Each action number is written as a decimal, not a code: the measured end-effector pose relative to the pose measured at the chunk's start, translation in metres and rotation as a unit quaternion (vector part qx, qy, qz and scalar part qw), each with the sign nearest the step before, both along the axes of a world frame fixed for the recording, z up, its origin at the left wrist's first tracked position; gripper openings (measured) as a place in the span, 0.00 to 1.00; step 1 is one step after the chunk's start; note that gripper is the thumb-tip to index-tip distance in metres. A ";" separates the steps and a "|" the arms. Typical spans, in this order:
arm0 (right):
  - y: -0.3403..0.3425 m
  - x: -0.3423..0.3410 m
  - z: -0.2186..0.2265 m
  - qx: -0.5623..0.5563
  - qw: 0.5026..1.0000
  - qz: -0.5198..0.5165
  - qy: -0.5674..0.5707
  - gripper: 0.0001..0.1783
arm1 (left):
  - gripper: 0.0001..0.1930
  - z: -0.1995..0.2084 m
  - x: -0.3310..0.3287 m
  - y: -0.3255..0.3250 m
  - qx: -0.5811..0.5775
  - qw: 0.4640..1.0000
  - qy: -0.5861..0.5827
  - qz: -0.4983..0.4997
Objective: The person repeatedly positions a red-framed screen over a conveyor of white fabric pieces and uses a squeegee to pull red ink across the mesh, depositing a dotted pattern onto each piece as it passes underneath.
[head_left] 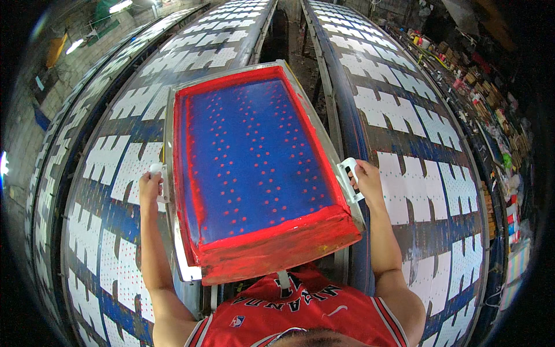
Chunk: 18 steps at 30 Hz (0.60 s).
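A large screen printing frame [248, 156] is held in front of me, over the gap between two long tables. Its blue mesh carries rows of small red dots, and red ink coats the inner border and the near wall. On its left side my left hand [151, 186] is closed round a white handle [156, 168]. My right hand [367, 181] grips the matching white handle [350, 173] on the right side. The frame sits slightly turned, its near end close to my chest.
The left table [128, 217] and right table [413, 231] bear rows of white cut fabric pieces [404, 185], some with coloured dots. Another table with white pieces runs at far left. Cluttered shelves with bottles and boxes [483, 92] line the right side. A narrow aisle [296, 43] lies ahead.
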State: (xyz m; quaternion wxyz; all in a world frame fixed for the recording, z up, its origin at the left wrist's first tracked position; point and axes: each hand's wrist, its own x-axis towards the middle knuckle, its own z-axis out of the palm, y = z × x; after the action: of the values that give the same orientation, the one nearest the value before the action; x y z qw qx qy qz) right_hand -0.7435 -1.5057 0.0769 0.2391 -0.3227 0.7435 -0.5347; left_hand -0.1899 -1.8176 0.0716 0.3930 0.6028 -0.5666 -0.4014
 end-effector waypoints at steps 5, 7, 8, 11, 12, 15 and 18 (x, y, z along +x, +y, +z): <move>-0.037 -0.039 -0.003 -0.001 0.999 -0.039 0.013 0.15 | 0.10 -0.005 -0.055 -0.056 0.002 1.000 0.008 -0.013; -0.045 -0.050 -0.005 -0.006 0.999 -0.049 -0.008 0.15 | 0.10 -0.004 -0.075 -0.080 -0.003 0.999 0.018 -0.031; -0.047 -0.055 -0.006 -0.004 0.999 -0.052 0.012 0.16 | 0.09 -0.005 -0.084 -0.092 -0.002 0.999 0.026 -0.043; -0.051 -0.063 -0.008 -0.001 0.997 -0.073 0.020 0.16 | 0.09 -0.010 -0.113 -0.124 -0.003 0.996 0.050 -0.067; -0.051 -0.064 -0.007 0.001 0.996 -0.089 0.020 0.16 | 0.09 -0.010 -0.121 -0.136 -0.009 0.995 0.058 -0.077; -0.054 -0.062 -0.004 0.011 0.992 -0.124 0.021 0.16 | 0.09 -0.017 -0.150 -0.174 -0.002 0.990 0.080 -0.116; -0.056 -0.058 0.001 0.030 0.986 -0.161 0.029 0.16 | 0.08 -0.024 -0.181 -0.208 -0.001 0.986 0.068 -0.150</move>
State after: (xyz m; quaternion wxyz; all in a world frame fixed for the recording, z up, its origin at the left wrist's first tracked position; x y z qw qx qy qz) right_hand -0.8017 -1.5621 0.0782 0.1374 -0.2071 0.8081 -0.5340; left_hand -0.3706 -2.0259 0.0473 0.3662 0.4819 -0.6233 -0.4952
